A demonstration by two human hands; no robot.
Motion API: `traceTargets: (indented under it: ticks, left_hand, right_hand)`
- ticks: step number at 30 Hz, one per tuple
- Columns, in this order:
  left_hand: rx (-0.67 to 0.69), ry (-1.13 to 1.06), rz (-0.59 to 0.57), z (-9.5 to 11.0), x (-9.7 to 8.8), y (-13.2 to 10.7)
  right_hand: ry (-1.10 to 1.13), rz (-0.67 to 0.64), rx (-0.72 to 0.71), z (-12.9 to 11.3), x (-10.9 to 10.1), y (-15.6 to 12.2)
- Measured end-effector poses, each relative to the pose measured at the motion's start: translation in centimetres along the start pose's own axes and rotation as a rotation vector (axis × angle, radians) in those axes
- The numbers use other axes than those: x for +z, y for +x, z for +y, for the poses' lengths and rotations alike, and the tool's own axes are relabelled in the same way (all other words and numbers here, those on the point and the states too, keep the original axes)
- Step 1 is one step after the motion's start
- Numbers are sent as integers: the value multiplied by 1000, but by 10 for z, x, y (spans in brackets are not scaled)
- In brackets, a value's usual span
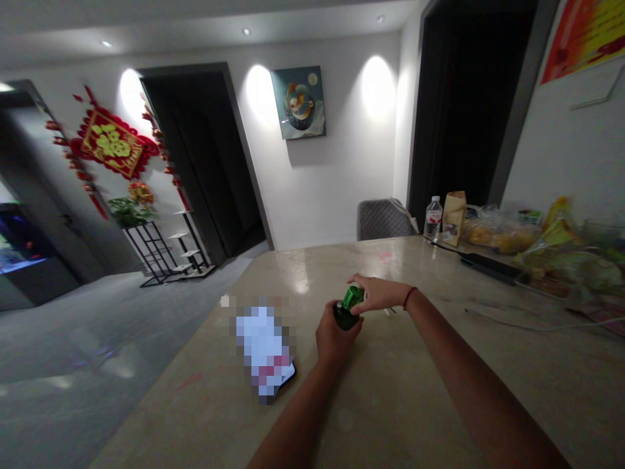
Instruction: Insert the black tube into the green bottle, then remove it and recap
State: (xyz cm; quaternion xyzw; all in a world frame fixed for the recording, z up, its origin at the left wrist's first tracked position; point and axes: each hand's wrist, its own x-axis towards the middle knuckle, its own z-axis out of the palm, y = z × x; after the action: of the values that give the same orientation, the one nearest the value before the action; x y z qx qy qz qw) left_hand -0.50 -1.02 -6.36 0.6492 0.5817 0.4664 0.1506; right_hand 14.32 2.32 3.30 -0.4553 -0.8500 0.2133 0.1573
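Table (390,404): pale, polished stone-look top. Near the left edge lies a phone (291,374), mostly blurred. At the middle is a green bottle (347,311); contact with the top cannot be confirmed. At the far right corner stand a water bottle (432,219) and a paper bag (454,217). Along the right edge lie food bags (498,231), a long black item (488,266) and a white cable (527,324).
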Motion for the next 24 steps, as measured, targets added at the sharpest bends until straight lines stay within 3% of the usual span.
traceTargets:
  ticks: [6,10,16,21,24]
  left_hand:
    - [9,12,5,0,1,0]
    - [2,3,11,0,1,-1]
    - [-10,-4,-1,0,0,-1]
    - [-13,-16,12,1,0,-1]
    - [-15,-15,13,1,0,-1]
  right_hand:
    - [11,8,-22,4,2,2]
    - [82,-64,8,5,3,3]
    - [16,-7,-62,3,2,2]
    - [68,-27,10,3,3,4]
    - [-5,5,-39,3,2,4]
